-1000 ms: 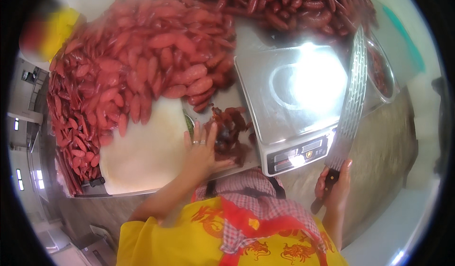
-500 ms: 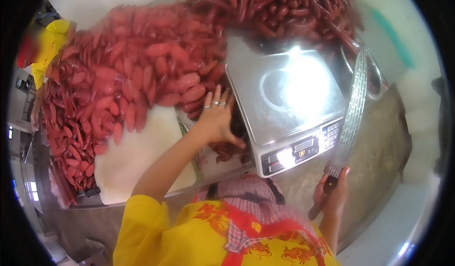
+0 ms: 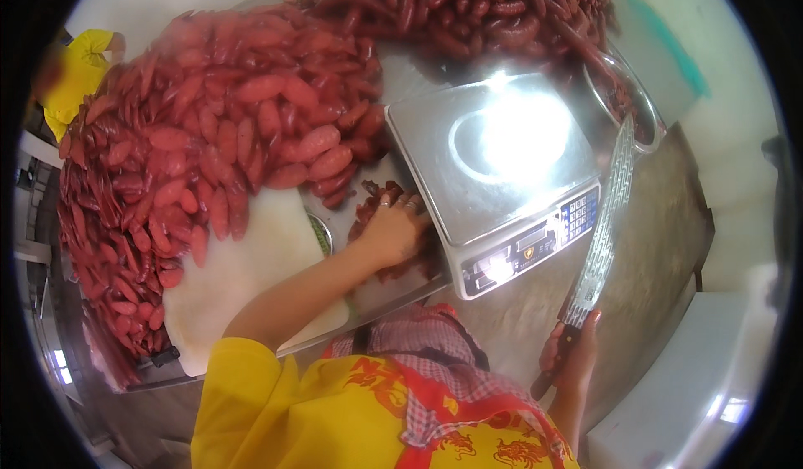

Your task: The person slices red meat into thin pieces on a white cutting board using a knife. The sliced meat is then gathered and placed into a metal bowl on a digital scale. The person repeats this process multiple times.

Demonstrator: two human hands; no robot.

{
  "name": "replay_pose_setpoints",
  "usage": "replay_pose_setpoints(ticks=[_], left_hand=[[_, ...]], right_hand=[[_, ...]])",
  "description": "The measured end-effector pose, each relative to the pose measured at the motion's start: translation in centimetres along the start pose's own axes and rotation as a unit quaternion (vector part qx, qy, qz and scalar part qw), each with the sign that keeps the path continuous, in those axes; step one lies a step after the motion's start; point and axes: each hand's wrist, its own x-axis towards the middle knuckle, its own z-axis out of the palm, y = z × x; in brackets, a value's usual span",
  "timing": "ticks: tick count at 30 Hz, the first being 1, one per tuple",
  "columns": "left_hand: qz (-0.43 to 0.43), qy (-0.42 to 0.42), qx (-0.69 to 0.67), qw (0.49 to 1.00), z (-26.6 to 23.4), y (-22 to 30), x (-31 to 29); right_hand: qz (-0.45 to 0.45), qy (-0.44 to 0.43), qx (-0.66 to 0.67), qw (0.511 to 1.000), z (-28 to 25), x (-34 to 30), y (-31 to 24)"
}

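My left hand (image 3: pixel 393 233), with rings on its fingers, curls down onto small dark red sausage scraps (image 3: pixel 372 210) lying against the scale's left side. Its fingertips are partly hidden among the pieces. My right hand (image 3: pixel 575 354) grips the dark handle of a long knife (image 3: pixel 604 235), whose broad, patterned blade points up and away, to the right of the scale. A digital scale (image 3: pixel 427 143) with a bare steel plate stands between my hands. Left of it, a large heap of sliced sausage (image 3: pixel 226 109) spills onto a white cutting board (image 3: pixel 242 277).
Whole dark sausages (image 3: pixel 468 9) are piled behind the scale. A metal bowl (image 3: pixel 657 126) sits at the back right. The rim of a round green-patterned dish (image 3: pixel 320 233) shows beside the board. At the far left stands a person in a yellow shirt (image 3: pixel 79 80).
My left hand has gone from spread fingers beside the sliced heap to curling nearer me over the scraps. The right hand still holds the knife. The whole view has shifted slightly.
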Motion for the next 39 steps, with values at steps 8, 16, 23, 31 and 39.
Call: replay_pose_setpoints(ticks=[8, 16, 23, 31, 39], left_hand=[[0.075, -0.072, -0.032, 0.994, -6.4, -4.1, -5.1], [0.174, -0.065, -0.031, 0.982, -2.4, -1.7, -2.1], [0.201, 0.056, -0.042, 0.977, 0.3, -1.6, -3.5], [0.057, 0.14, -0.172, 0.973, -1.5, -1.1, -4.3], [-0.116, 0.403, -0.321, 0.849, -5.2, -1.9, -4.4]], right_hand=[[0.001, 0.01, 0.003, 1.0, 0.4, -1.0, 1.2], [0.015, 0.082, 0.012, 0.996, -0.3, -4.3, 2.0], [0.005, 0.105, 0.022, 0.994, -0.8, -6.2, 2.5], [0.003, 0.05, 0.054, 0.997, -0.7, -4.8, 0.7], [-0.028, -0.062, 0.025, 0.997, -3.3, 1.0, -4.3]])
